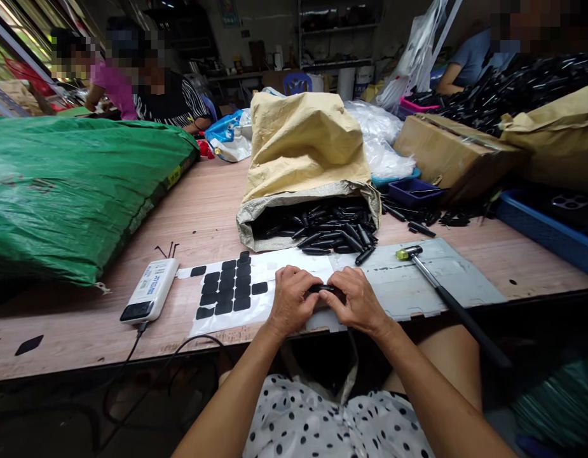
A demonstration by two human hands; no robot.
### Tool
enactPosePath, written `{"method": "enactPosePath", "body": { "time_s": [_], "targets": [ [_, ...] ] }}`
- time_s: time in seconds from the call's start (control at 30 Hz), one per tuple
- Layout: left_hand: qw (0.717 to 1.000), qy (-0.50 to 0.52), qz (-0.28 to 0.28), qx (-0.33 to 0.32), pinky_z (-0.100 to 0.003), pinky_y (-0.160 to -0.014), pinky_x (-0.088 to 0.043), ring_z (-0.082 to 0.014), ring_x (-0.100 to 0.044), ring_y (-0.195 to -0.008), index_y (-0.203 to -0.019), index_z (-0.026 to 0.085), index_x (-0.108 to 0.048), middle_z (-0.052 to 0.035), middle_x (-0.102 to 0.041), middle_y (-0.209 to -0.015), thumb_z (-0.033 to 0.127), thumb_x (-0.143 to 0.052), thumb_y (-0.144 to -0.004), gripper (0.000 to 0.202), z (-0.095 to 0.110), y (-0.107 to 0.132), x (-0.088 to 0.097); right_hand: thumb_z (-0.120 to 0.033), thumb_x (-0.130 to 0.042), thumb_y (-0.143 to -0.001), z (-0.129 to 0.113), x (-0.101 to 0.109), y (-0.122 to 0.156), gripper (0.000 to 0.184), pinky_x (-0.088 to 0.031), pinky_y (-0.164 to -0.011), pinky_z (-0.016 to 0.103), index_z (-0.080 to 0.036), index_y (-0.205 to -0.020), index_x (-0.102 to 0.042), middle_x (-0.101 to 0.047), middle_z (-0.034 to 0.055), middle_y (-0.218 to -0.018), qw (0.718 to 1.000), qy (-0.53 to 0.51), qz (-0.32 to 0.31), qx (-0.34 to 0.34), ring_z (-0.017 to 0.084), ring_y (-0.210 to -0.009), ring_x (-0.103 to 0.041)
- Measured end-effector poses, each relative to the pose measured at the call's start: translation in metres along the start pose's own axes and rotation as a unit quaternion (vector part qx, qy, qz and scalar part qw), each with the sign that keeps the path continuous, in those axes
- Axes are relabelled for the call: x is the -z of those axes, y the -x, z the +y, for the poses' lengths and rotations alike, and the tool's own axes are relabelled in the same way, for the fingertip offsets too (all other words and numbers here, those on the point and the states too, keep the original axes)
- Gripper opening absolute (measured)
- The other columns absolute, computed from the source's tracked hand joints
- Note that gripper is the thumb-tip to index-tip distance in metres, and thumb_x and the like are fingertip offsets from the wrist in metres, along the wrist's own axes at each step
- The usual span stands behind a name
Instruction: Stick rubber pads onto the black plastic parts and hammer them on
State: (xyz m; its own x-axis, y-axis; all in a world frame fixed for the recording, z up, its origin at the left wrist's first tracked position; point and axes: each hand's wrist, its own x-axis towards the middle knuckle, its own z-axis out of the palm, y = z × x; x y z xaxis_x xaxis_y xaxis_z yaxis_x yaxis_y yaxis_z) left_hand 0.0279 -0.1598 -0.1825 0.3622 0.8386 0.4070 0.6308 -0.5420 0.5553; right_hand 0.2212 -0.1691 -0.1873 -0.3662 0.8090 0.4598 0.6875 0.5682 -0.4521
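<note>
Between my two hands, over the table's front edge, is a small black tube-shaped part (322,288). The fingers and thumb of my left hand (294,294) are closed on its left end. My right hand (356,298) grips its right end the same way, so much of it is hidden. Just behind, an open paper sack (307,146) lies on its side with many similar black parts (339,232) spilling from its mouth. Right of my hands, a hammer (437,286) with a yellowish head rests on a grey board (393,280), its handle overhanging the edge.
A white sheet with black square stickers (225,289) and a white power bank (150,289) with a cable are on the left. A large green sack (74,191) fills the far left. Right are a cardboard box (458,149) and a blue tray (546,232). Other people sit behind.
</note>
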Motion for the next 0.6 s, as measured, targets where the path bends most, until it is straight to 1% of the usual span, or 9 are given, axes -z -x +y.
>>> {"method": "enactPosePath", "body": {
  "time_s": [0.1,0.27,0.37,0.47,0.53,0.6],
  "targets": [
    [0.999,-0.035,-0.001,-0.018,-0.046,-0.098,-0.031,-0.0263,-0.055,-0.098,-0.095,0.026,-0.072,-0.002,-0.071,-0.084,0.018,-0.065,-0.082,0.017,0.0,0.002,0.0,-0.031,-0.056,-0.096,0.0,0.0,0.0,0.019,-0.031,-0.076,0.036,-0.02,-0.08,-0.055,-0.06,0.002,-0.074,1.0,-0.004,-0.018,0.014,0.019,-0.078,-0.046],
    [0.998,-0.056,-0.006,-0.041,-0.047,-0.099,-0.029,-0.0258,-0.054,-0.094,-0.092,0.024,-0.071,-0.0027,-0.07,-0.083,0.021,-0.064,-0.084,0.012,0.002,0.005,0.001,-0.025,-0.055,-0.094,0.001,-0.001,0.0,0.023,-0.031,-0.075,0.036,-0.02,-0.073,-0.049,-0.057,0.0031,-0.073,0.999,-0.004,-0.015,0.036,0.02,-0.079,-0.044],
    [0.998,-0.053,0.008,-0.03,-0.047,-0.097,-0.031,-0.0254,-0.054,-0.092,-0.09,0.024,-0.071,-0.0028,-0.069,-0.081,0.019,-0.063,-0.083,0.011,0.004,0.005,0.001,-0.027,-0.055,-0.095,0.001,-0.001,0.0,0.019,-0.032,-0.077,0.037,-0.02,-0.077,-0.053,-0.059,0.0029,-0.074,0.999,-0.005,-0.02,0.03,0.02,-0.079,-0.045],
    [0.999,-0.049,0.021,-0.008,-0.046,-0.095,-0.032,-0.0256,-0.054,-0.091,-0.089,0.024,-0.071,-0.0026,-0.069,-0.081,0.019,-0.064,-0.081,0.012,0.004,0.005,0.0,-0.033,-0.058,-0.094,-0.001,0.003,-0.001,0.015,-0.034,-0.078,0.037,-0.021,-0.085,-0.059,-0.06,0.0028,-0.076,1.0,-0.011,-0.02,0.014,0.021,-0.081,-0.048],
    [0.999,-0.042,0.024,-0.005,-0.045,-0.093,-0.034,-0.0254,-0.053,-0.09,-0.088,0.024,-0.07,-0.0027,-0.069,-0.08,0.018,-0.065,-0.08,0.011,0.004,0.004,0.0,-0.037,-0.061,-0.091,-0.005,0.007,-0.001,0.016,-0.036,-0.078,0.038,-0.021,-0.088,-0.06,-0.061,0.0035,-0.078,1.0,-0.027,0.0,0.001,0.022,-0.081,-0.049],
    [0.999,-0.028,0.018,-0.014,-0.044,-0.09,-0.036,-0.0251,-0.053,-0.089,-0.089,0.023,-0.07,-0.0031,-0.069,-0.08,0.021,-0.067,-0.081,0.008,0.005,0.003,0.001,-0.038,-0.061,-0.09,-0.008,0.012,0.0,0.017,-0.038,-0.077,0.038,-0.021,-0.089,-0.06,-0.06,0.0044,-0.079,0.998,-0.053,0.042,-0.014,0.022,-0.081,-0.05]
  ]
}}
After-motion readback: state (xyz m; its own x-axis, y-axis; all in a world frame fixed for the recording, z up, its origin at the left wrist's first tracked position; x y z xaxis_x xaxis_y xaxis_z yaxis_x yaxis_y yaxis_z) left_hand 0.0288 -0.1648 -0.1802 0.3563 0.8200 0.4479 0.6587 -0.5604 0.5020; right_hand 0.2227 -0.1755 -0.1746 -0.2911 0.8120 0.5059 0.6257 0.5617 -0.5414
